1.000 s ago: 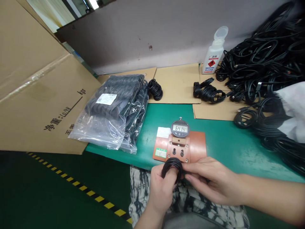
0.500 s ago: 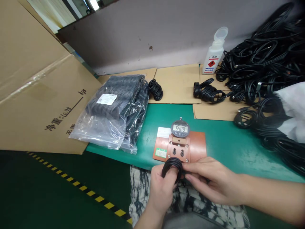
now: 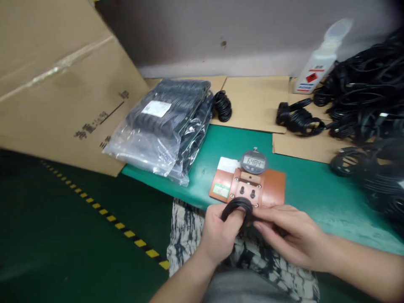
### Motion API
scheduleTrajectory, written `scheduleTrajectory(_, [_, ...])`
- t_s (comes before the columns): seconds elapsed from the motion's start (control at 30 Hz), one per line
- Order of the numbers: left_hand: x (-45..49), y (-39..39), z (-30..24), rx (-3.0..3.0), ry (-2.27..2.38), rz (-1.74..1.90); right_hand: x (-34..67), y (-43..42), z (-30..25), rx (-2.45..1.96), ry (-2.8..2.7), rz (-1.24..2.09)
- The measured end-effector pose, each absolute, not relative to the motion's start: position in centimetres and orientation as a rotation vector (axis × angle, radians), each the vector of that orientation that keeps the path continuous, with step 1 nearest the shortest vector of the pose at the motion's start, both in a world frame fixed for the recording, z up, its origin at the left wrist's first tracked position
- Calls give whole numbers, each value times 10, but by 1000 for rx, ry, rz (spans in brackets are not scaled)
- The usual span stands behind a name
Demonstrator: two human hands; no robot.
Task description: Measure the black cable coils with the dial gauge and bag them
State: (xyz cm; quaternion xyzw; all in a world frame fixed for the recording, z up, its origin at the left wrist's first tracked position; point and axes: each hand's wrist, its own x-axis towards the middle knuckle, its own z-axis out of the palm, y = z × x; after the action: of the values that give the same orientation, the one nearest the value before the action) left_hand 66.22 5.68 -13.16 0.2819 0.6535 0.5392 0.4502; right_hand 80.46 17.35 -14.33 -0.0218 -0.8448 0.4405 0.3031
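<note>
A coiled black cable is gripped in my left hand, with the thumb passing through the loop. My right hand pinches at the right side of the coil; its fingertips press together there, and the part between them is too small to make out. Just beyond both hands lies an orange-brown gauge fixture on the green table mat. Mounted at its back is a round digital gauge whose display appears to read 6484. The coil's near edge is hidden by my fingers.
Clear bags of coiled cables lie at the left beside a large cardboard box. Small cable coils rest on flat cardboard at the back. A white bottle stands beside a heap of black cables at the right.
The view has shifted, so the table items sit further right and slightly higher. The gauge reading went from 6488 to about 6484. Both hands keep nearly the same hold on the coil.
</note>
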Motion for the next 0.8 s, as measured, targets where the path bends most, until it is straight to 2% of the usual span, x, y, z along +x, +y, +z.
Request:
scheduleTrajectory(0.23, [665,58,-125,645,1507,1494,811,169,-138,-250,-2373,1091])
scheduleTrajectory(0.47, [669,54,-135,597,1481,1463,817,173,-137,-248,-2468,881])
scheduleTrajectory(0.8, [668,53,-135,564,1483,1462,819,174,-141,-241,-2476,914])
